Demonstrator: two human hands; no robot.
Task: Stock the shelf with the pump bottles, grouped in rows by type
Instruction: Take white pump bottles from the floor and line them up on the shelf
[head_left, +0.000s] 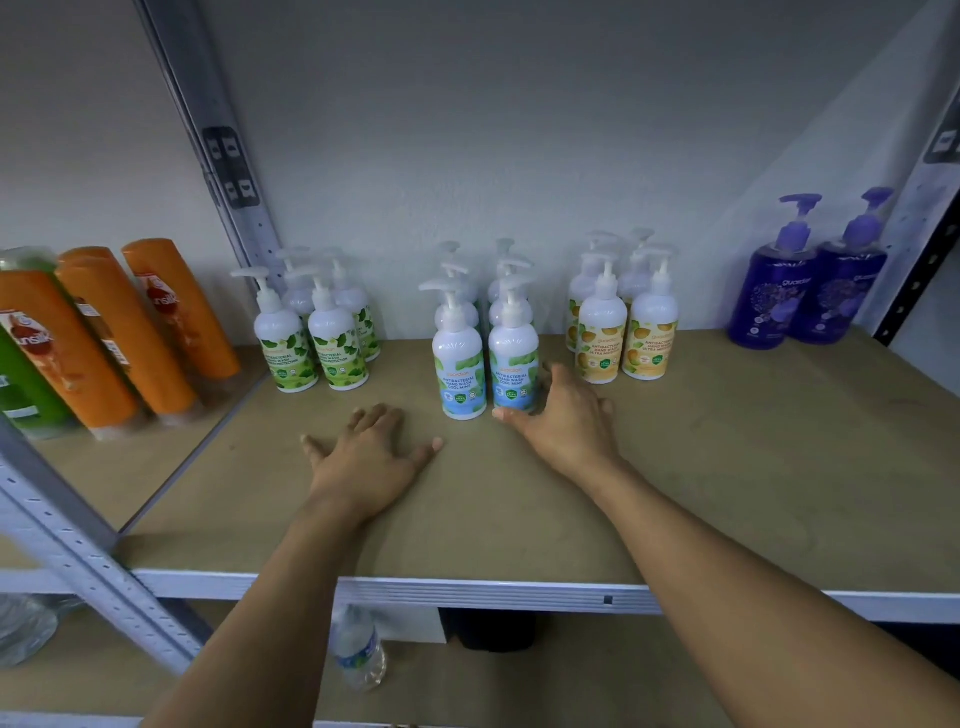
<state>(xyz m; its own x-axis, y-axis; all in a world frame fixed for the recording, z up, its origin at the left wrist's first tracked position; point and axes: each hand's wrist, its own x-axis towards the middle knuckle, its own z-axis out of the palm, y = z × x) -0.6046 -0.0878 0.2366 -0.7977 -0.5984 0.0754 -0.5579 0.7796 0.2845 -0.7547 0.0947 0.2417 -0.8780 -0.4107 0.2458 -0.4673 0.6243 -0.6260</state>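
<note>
White pump bottles stand on the shelf board (727, 493) in three groups two bottles wide. The green-leaf labelled group (311, 332) is on the left. The blue mint group (483, 353) is in the middle and the yellow-labelled group (623, 322) on the right. Two purple pump bottles (810, 280) stand at the far right. My left hand (371, 457) lies flat on the board in front of the mint group, holding nothing. With spread fingers, my right hand (561, 415) reaches beside the front right mint bottle (513, 358), thumb at its base.
Orange bottles (130, 332) and a green one (23, 384) stand on the neighbouring shelf to the left, behind a grey upright post (228, 171). A clear water bottle (358, 649) stands on the lower shelf. The shelf's white front rail (467, 592) runs under my forearms.
</note>
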